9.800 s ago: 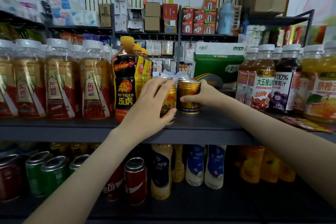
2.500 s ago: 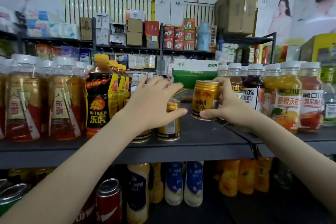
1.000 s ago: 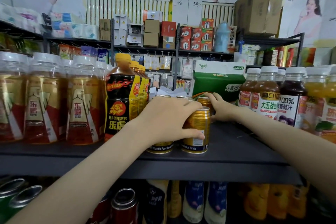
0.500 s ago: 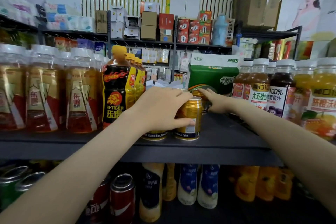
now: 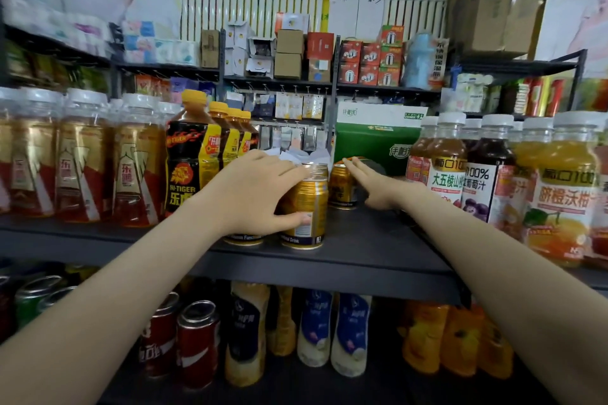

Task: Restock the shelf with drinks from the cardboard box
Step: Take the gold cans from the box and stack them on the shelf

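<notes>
Shelf (image 5: 362, 240): dark grey, middle tier.
Juice bottles (image 5: 477, 171): upright, at right.
Hi-Tiger bottles (image 5: 189, 158): upright row, left of the cans.
Left hand (image 5: 253, 191): draped over front gold can (image 5: 307, 210), thumb curled on its face; the can stands near the shelf's front edge.
Right hand (image 5: 373, 187): fingers straight, tips touching rear gold can (image 5: 342, 186), which stands further back.

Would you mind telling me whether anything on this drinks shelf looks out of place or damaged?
Nothing looks spilled or damaged; the gold cans stand upright on the shelf. One small thing: the front can, gripped by the left hand, faces its white small-print patch outward rather than its logo.
</notes>
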Demonstrator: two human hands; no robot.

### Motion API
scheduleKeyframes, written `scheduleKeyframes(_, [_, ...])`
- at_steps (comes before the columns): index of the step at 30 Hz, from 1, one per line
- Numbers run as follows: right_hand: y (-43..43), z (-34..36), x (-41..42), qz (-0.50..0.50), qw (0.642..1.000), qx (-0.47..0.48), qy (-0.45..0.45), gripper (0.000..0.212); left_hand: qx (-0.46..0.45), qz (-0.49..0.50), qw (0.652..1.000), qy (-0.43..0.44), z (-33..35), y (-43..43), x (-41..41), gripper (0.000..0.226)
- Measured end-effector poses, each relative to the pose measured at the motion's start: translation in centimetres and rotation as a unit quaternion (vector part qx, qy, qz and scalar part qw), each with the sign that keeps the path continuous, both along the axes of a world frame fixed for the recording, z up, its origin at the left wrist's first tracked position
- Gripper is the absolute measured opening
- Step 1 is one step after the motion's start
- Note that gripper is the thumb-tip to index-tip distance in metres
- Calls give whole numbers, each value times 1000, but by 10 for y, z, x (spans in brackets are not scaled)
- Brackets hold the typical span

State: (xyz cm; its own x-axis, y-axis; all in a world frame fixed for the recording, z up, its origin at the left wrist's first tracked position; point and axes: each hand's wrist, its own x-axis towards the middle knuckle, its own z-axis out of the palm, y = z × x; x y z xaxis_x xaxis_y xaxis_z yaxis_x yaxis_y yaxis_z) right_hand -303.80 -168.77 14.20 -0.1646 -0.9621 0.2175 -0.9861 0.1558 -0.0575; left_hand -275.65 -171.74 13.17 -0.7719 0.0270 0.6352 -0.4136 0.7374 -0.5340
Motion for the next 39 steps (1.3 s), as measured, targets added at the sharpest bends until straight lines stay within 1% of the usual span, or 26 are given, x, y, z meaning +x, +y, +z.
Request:
scheduleKeyframes(3, [21,6,13,-12,997,-68,40,95,4,17,999,28,-13,8,0,65])
scheduleKeyframes(6, [54,14,33,-16,993,-85,76,79,27,35,998,53,-24,19,0,65])
scheduleKeyframes(8, [76,11,51,-6,992,-105,77,70,38,34,997,64,-32,26,4,63])
scheduleKeyframes(11, [104,-10,90,47,979,-191,60,53,59,15,994,87,-50,38,22,60])
scheduleKeyframes(14, [126,-38,153,113,942,-314,37,36,93,3,989,116,-77,51,58,51])
scheduleKeyframes(15, [132,-49,178,139,930,-338,34,33,112,3,986,125,-88,57,74,48])
scheduleKeyframes(17, [138,-76,234,194,917,-349,19,31,155,12,978,140,-114,69,114,44])
scheduleKeyframes(20, [135,-123,321,248,924,-289,-39,31,229,54,960,149,-158,86,192,46])
scheduleKeyframes(22, [127,-158,378,274,932,-217,-92,34,281,107,943,141,-191,97,252,48])
scheduleKeyframes(24, [120,-193,433,291,938,-136,-130,37,330,177,918,126,-225,109,314,46])
scheduleKeyframes(27, [110,-236,508,307,938,-27,-156,43,408,289,859,109,-270,131,403,47])
scheduleKeyframes(30, [99,-274,572,340,926,39,-160,45,456,370,803,102,-307,156,478,50])
scheduleKeyframes(34, [70,-320,648,386,904,102,-153,46,502,454,728,107,-349,174,560,50])
scheduleKeyframes(39, [10,-391,724,405,886,185,-129,49,555,517,640,125,-398,172,643,51])
